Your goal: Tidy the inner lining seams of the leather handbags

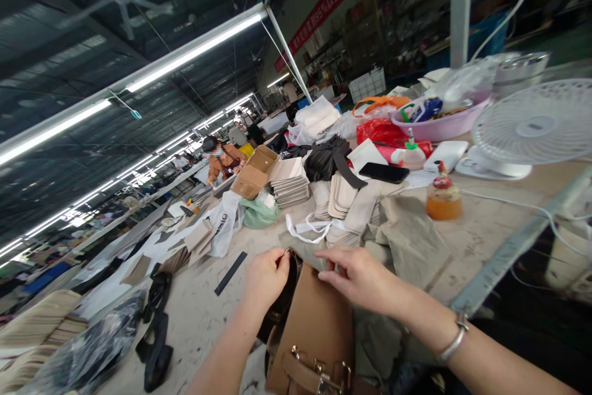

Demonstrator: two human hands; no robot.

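Note:
A tan bag [314, 315] with a buckled strap [309, 373] and gold-coloured metal fittings is tilted at the table's near edge, its dark opening facing left. My left hand [266, 278] is closed, pinching the bag's upper rim between thumb and fingers. Over the bag's top right corner is my right hand [358, 272], fingers stretched out and slightly apart, the fingertips at or just above the edge. Whether they touch it I cannot tell. Beyond the bag lie olive-grey cloth [411, 238] and a white ribbon [309, 228].
Stacked beige panels [289, 182], a cardboard box [254, 170], a black phone [383, 172] and a bottle of orange liquid [444, 199] stand beyond my hands. A white fan [536, 127] is at right. Black straps [155, 346] lie left. A co-worker [226, 161] works farther off.

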